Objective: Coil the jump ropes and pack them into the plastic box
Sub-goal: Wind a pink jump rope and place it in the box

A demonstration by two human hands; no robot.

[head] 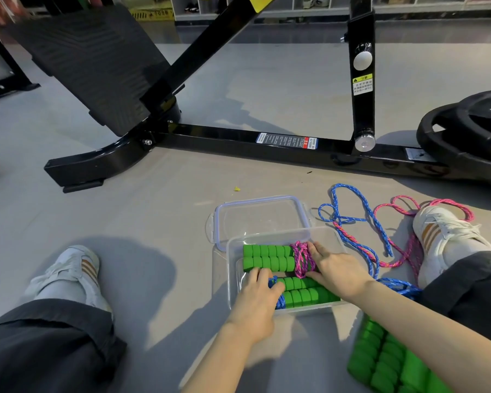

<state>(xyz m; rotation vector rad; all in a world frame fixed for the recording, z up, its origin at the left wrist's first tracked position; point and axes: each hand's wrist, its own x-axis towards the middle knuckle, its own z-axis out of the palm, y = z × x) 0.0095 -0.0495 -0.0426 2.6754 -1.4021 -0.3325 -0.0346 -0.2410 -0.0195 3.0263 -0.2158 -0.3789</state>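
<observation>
Bundles with green foam handles (267,258) lie left-to-right in the clear plastic box (230,265). Left grip (257,300) and right grip (333,268) press them, fingers flat. Loose blue and pink ropes (341,219) lie right, nearer the right grip.

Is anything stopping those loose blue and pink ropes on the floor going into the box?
No lid blocks it: the clear plastic box is open, its blue-edged lid lying behind. But a pink-wrapped green-handled bundle, a blue-wrapped bundle, the left hand and the right hand fill much of it.
</observation>
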